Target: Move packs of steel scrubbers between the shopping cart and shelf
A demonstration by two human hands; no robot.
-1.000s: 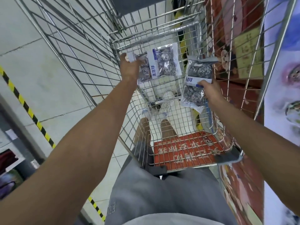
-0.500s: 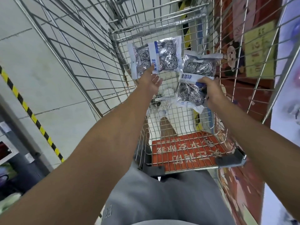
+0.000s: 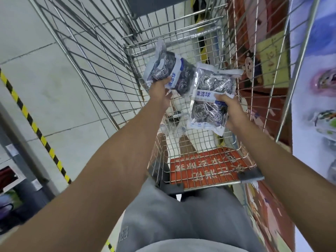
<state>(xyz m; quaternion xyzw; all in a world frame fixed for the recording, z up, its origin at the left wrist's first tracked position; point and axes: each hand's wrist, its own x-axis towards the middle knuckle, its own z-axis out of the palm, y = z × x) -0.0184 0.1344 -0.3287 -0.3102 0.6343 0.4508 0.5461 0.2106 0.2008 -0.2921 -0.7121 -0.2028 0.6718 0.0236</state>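
A wire shopping cart (image 3: pixel 181 57) stands on a pale tiled floor (image 3: pixel 45 79), and everything else is placed from it. To the cart's left a yellow-and-black hazard stripe (image 3: pixel 32 122) runs across the tiles. To the cart's right is a red wall with cartoon figures (image 3: pixel 269 57). At the cart's near end a red plastic panel with white characters (image 3: pixel 203 170) lies behind the wire; the characters appear upside down and I cannot read them.

Both packs of steel scrubbers are held above the cart's basket. The right pack (image 3: pixel 211 99) carries a white band printed 清洁球 in blue. The left pack (image 3: pixel 169 73) is tilted, and its band shows blue characters too skewed to read.

The left hand (image 3: pixel 160 91) grips the left pack's lower edge, thumb curled over the front. The right hand (image 3: pixel 231 110) pinches the right pack at its right side, thumb across the label band and fingers hidden behind. The two packs overlap at their inner edges.
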